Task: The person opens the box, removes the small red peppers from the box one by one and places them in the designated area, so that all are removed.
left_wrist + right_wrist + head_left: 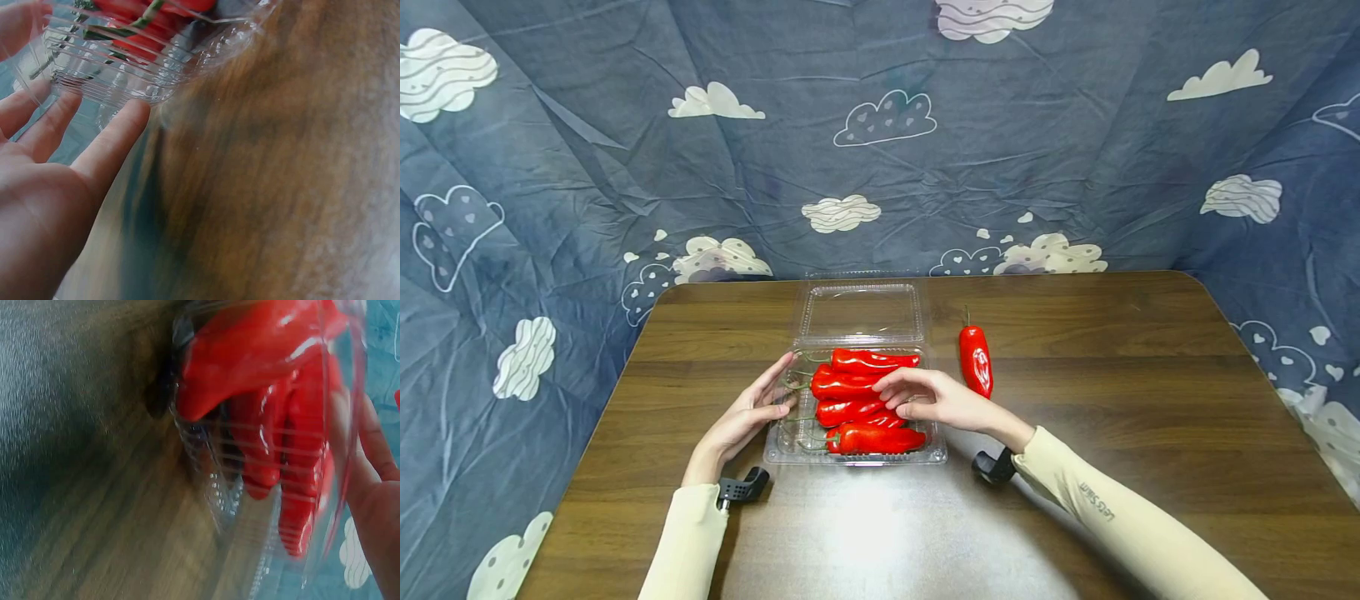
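Several red chili peppers (880, 439) with green stems lie side by side in a clear plastic clamshell box (786, 456), stems pointing left. My left hand (741, 421) is at the box's left wall; in the left wrist view its straight fingertips (134, 112) touch the ribbed plastic. Over the right part of the peppers reaches my right hand (943, 400), its fingers loosely bent and fingertips right at the middle peppers (842, 383). The right wrist view shows the pepper tips (297, 531) through the box wall, with the hand (375, 494) beyond them.
The box's clear lid (861, 312) lies folded back toward the table's far edge. One more red chili pepper (976, 358) lies on the brown wooden table (1112, 358), right of the box. Behind the table hangs a blue cloth (1037, 150) with white clouds.
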`<move>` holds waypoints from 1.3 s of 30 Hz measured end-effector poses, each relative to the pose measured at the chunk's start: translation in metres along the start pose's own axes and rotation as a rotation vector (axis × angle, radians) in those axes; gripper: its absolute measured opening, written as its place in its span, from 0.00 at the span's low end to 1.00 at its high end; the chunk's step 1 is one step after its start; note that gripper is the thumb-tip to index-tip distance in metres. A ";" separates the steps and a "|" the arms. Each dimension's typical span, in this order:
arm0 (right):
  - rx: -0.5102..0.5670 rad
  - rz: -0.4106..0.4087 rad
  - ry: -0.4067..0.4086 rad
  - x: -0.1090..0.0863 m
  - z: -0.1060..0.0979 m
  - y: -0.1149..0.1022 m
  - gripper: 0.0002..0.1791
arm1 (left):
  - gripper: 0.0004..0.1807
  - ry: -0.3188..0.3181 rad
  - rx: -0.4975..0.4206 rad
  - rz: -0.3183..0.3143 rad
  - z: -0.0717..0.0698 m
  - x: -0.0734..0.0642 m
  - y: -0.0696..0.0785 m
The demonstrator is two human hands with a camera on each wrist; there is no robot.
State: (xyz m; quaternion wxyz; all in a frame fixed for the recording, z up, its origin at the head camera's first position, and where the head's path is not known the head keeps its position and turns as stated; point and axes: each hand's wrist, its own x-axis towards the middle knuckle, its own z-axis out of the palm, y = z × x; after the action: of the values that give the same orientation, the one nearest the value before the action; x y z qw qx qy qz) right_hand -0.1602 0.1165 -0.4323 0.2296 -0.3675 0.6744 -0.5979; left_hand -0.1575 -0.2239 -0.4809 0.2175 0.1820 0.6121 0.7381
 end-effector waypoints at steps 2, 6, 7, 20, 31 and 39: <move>-0.035 -0.002 -0.031 0.001 0.003 0.001 0.21 | 0.42 0.000 0.000 0.003 0.000 0.000 0.000; -0.093 0.000 -0.092 0.003 0.007 0.002 0.21 | 0.43 -0.004 -0.001 0.011 0.000 0.000 -0.001; -0.104 0.005 -0.107 0.003 0.007 0.002 0.21 | 0.43 -0.004 -0.002 0.012 0.000 0.000 -0.001; -0.269 0.051 -0.203 0.004 0.014 -0.006 0.17 | 0.43 -0.003 0.007 0.009 -0.001 0.000 -0.001; -0.343 0.020 -0.250 0.007 0.015 -0.003 0.17 | 0.43 -0.007 0.000 0.010 0.000 0.000 -0.001; -0.379 0.023 -0.212 0.008 0.016 -0.004 0.16 | 0.42 -0.002 0.000 -0.005 0.000 0.000 -0.001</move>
State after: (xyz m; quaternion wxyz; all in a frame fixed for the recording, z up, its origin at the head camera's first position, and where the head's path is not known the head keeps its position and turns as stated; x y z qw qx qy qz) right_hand -0.1522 0.1001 -0.4299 0.2331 -0.4570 0.7509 -0.4158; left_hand -0.1571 -0.2240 -0.4816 0.2201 0.1810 0.6126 0.7372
